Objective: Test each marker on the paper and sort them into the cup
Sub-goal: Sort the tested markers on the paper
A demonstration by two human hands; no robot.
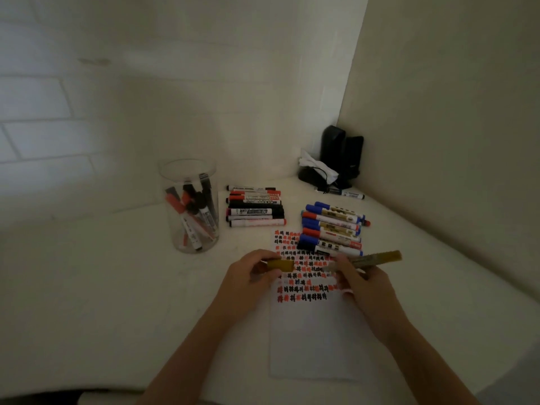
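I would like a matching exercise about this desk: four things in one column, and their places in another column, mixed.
Things:
1. yellow cap
2. yellow marker
3. clear cup
4. paper

Places:
a. in the right hand
b. left of the marker piles
c. in the left hand
d. flat on the desk, under both hands

Pairs: 1-c, 2-a, 3-b, 4-d

Left hand (248, 273): holds yellow cap (280, 264) over paper (314, 331).
Right hand (365, 285): holds uncapped yellow marker (371, 259) over paper.
Cup (190, 206): left of paper.
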